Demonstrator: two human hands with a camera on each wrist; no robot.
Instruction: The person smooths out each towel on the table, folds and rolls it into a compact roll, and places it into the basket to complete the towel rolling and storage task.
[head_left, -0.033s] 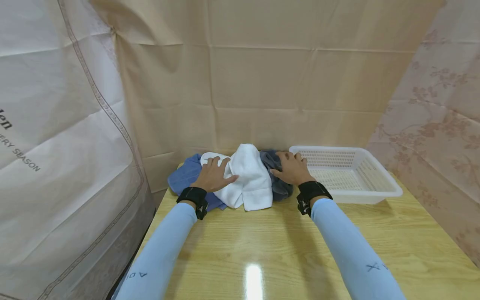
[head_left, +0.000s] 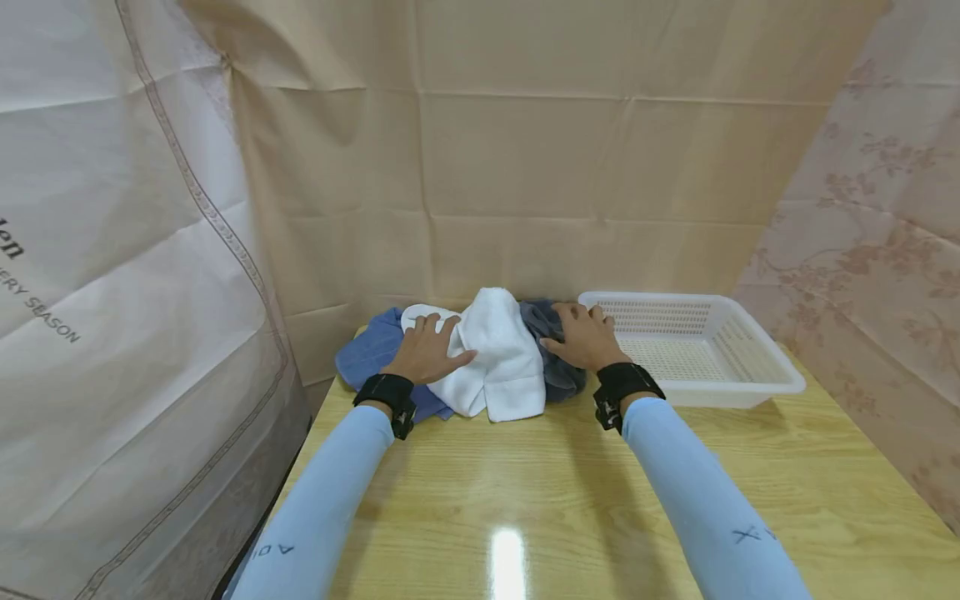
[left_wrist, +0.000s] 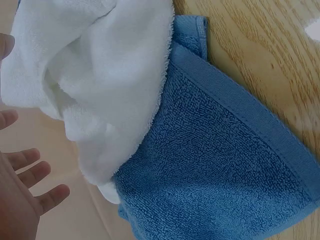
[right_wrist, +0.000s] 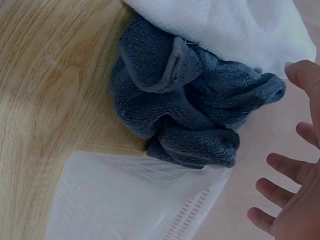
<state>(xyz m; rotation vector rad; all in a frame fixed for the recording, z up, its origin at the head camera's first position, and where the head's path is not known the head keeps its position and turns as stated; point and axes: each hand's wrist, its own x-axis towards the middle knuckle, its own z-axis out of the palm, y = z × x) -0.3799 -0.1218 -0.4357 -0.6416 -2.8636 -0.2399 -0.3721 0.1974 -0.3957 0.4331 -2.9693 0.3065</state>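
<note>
A white towel (head_left: 501, 350) lies crumpled in the middle of a heap, with a blue towel (left_wrist: 215, 150) partly under it on the left and a dark grey towel (right_wrist: 170, 95) bunched at its right. My left hand (head_left: 426, 352) hovers above the white and blue towels, fingers spread and holding nothing. Over the grey towel is my right hand (head_left: 588, 337), its fingers parted and relaxed. Both wrist views show gaps between the fingers and the cloth.
A white perforated plastic basket (head_left: 765, 387) stands right of the heap, its near-left corner beside the grey towel. The wooden table (head_left: 465, 492) carries everything. A beige cloth (head_left: 525, 158) hangs directly behind, and patterned sheets hang at both sides.
</note>
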